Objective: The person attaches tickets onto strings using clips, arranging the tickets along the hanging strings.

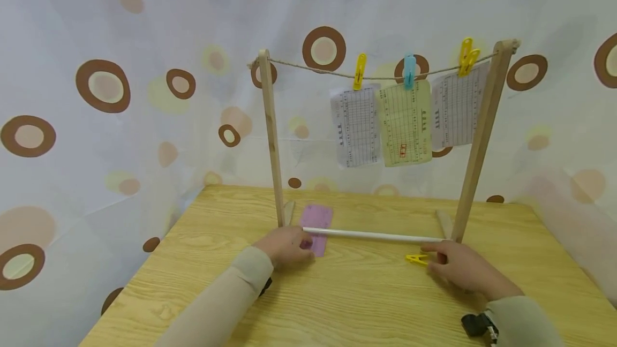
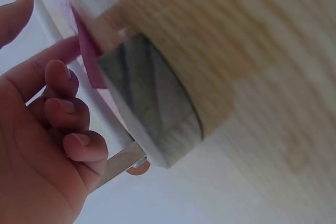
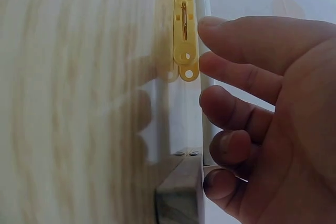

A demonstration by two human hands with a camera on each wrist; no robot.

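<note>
In the head view my left hand [image 1: 287, 246] is low over the table at the foot of the rack's left post, beside a pink paper slip [image 1: 319, 216]. Its index fingertip meets the edge of the slip [image 2: 89, 59] in the left wrist view, the thumb standing apart and the other fingers loosely bent; whether it presses cannot be told. At the right post, my right hand [image 1: 460, 265] hovers with relaxed fingers close to a yellow clothespin [image 1: 416, 259] lying on the table. Thumb and index finger are near that clothespin [image 3: 185, 35] but do not pinch it.
A wooden rack has a left post [image 1: 272, 138], a right post [image 1: 483, 143] and a white crossbar [image 1: 371, 235] passing over the slip. From its rope [image 1: 308, 69] hang two white sheets [image 1: 359, 127] and a yellow one [image 1: 405, 125], on yellow clothespins [image 1: 360, 71] and a blue one [image 1: 409, 71].
</note>
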